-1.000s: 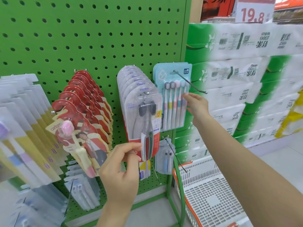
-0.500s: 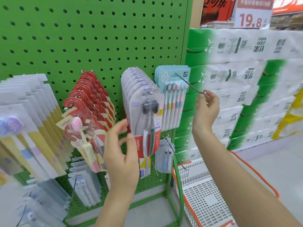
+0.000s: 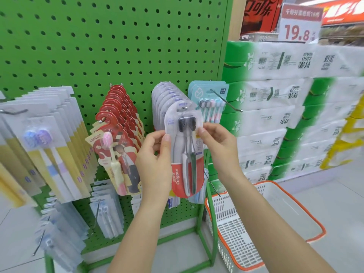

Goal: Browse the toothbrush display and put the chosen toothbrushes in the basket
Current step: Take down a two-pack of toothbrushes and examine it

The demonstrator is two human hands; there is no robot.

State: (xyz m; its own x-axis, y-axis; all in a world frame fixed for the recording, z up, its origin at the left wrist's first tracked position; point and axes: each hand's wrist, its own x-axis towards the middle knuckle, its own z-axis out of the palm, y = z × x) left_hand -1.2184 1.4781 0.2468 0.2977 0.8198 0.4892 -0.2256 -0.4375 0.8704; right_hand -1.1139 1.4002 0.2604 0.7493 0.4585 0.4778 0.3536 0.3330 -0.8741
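The Colgate toothbrush pack [image 3: 184, 152] hangs upright at the front of its peg row, long axis vertical, with both hands on it. The left hand [image 3: 155, 164] pinches its left edge, thumb on the front. The right hand [image 3: 218, 146] pinches the right edge up by the bristle heads. The pack's top hole appears to sit on the peg [image 3: 184, 108], so it would have to slide forward, toward the person, to come free. The basket [image 3: 275, 223] stands on the floor below and to the right, nearer the right hand. "Colgate" runs up the red lower part of the card. Left of it, a red pack [image 3: 118, 154] reads "canban". Farther back, a price sign [image 3: 299, 26] over stacked tissue packs [image 3: 285, 91] shows "19.8".
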